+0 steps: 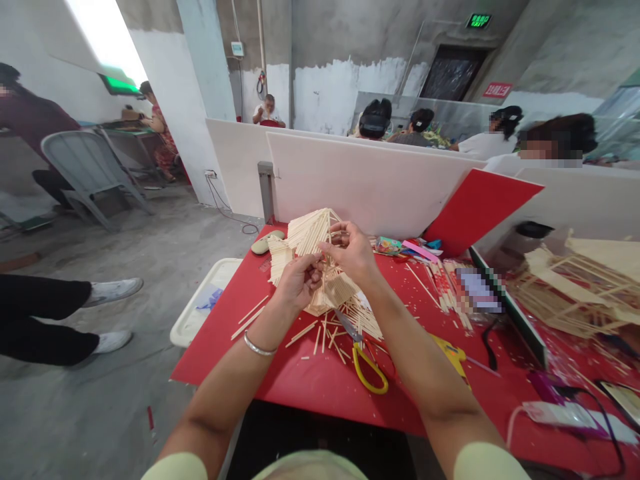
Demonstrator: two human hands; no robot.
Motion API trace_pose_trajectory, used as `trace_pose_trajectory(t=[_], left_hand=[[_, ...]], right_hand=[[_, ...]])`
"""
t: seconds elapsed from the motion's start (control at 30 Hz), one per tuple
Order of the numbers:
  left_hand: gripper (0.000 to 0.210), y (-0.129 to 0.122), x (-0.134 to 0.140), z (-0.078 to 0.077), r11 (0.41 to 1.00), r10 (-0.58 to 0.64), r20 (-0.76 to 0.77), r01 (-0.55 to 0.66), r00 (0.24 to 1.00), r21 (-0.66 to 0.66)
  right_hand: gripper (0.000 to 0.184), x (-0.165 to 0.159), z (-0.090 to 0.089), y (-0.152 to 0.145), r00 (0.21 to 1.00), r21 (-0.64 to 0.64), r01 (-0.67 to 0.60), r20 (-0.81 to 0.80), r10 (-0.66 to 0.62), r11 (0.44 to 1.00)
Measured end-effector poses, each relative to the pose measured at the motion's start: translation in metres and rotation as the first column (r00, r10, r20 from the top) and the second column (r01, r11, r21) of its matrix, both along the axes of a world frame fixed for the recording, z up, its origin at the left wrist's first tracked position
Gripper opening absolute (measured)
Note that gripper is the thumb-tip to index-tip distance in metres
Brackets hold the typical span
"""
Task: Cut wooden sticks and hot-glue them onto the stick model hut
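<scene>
model [311, 232] of pale wooden sticks, built in slanted, roof-like panels, stands toward the far side of the red desk [320, 390], and on my feed both hands are at its near side. my left hand [296, 283], with a silver bracelet [259, 345] at the wrist, has its fingers curled, the tips close together; i cannot tell whether a stick is clamped between them. my right hand [354, 253] is just beside it, a little higher, thumb and fingers bent at the model's upright sticks, though i can't make out from here whether they are closed on one.

below the hands i see loose sticks [370, 323] strewn over the desk, with yellow-handled scissors [357, 347] lying blades toward the model. beyond my right forearm are a yellow glue gun [450, 353] and sticks in red-and-white wrapping [443, 287]. a tan, rounded object [267, 243] rests at the model's left. past the desk's far edge i have a white partition [360, 183], with several people seated behind it.
</scene>
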State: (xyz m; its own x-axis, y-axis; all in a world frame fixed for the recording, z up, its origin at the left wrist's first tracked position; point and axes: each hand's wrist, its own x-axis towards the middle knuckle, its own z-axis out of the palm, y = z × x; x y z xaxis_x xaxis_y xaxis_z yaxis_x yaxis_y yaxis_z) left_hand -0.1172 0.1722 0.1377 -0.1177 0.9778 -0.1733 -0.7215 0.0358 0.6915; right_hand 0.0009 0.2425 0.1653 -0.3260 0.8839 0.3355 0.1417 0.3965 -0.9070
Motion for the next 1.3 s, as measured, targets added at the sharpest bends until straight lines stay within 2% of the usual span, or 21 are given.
trace_pose_trajectory(t=[0.63, 1.3], left_hand=[[0.026, 0.0016, -0.0009, -0.0031, 0.999, -0.028, 0.011, 0.027, 1.000, 0.027], [0.028, -0.0004, 0.0011, -0.0031, 1.000, -0.003, -0.027, 0.003, 1.000, 0.024]], right_hand=[[0.040, -0.0004, -0.0024, 0.0021, 1.000, 0.016, 0.011, -0.006, -0.011, 1.000], [0.041, 0.0012, -0.0047, 0.0019, 1.000, 0.021, 0.007, 0.001, -0.007, 1.000]])
